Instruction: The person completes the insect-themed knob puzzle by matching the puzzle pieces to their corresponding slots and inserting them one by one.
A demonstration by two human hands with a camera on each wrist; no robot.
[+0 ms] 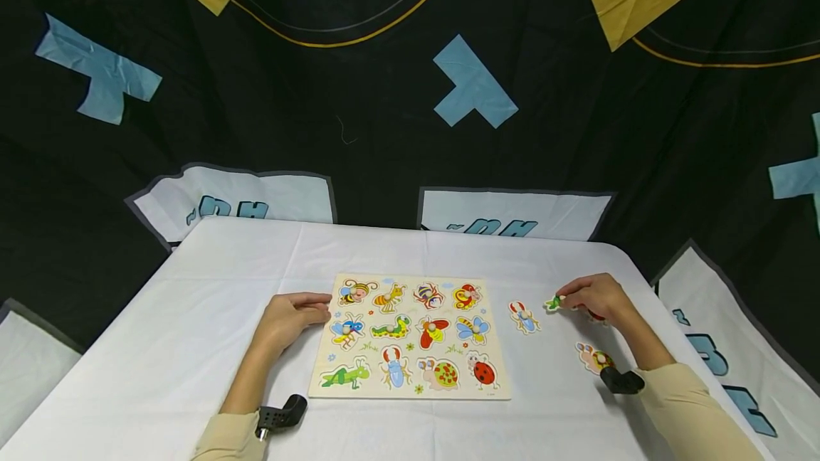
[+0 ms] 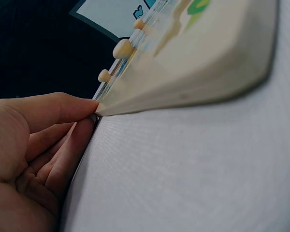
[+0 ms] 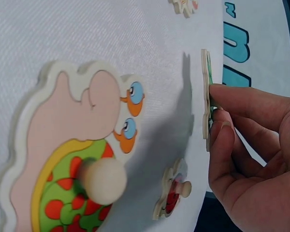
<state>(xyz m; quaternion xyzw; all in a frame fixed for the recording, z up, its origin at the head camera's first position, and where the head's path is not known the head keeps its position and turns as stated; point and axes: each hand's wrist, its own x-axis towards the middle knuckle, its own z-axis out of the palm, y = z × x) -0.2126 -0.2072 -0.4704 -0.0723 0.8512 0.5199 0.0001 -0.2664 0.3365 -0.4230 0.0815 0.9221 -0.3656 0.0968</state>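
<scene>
A wooden peg puzzle board with insect pictures lies flat on the white table. My left hand holds its left edge, thumb and fingertip meeting at the rim in the left wrist view. My right hand pinches a green grasshopper piece, which stands edge-on in the right wrist view, apart from the cloth. Below that hand lies a ladybug piece, mostly hidden by it in the head view. A snail piece with a round knob is nearer my right wrist. Between board and right hand lies a stag beetle piece.
Knobbed pieces such as the caterpillar sit in the board's upper two rows; the bottom row shows flat pictures. A white cloth covers the table. Black wrist devices are on both sleeves. A dark curtain hangs behind.
</scene>
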